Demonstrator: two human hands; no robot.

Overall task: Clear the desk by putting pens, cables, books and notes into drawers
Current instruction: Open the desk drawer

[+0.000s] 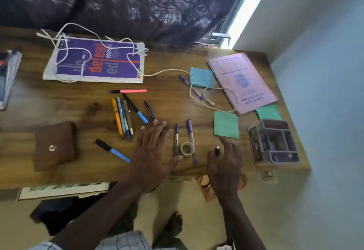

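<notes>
My left hand (152,152) lies open and flat on the wooden desk (78,108), fingers spread, over the end of a dark pen (149,110). A bunch of pens (122,118) lies just left of it, with two blue markers (113,150) and a pink highlighter (132,91) nearby. Two purple pens (176,137) and a tape roll (187,149) lie between my hands. My right hand (224,163) pinches a small black object (217,150), its index finger near a green note (226,124). A white cable (74,53) trails over a purple book (98,60) towards a pink notebook (242,80).
A blue note (202,76) and another purple pen (189,85) lie beside the pink notebook, a second green note (268,112) under its corner. A grey organiser (273,141) stands at the right edge, a brown pouch (54,145) front left, another book (7,76) far left.
</notes>
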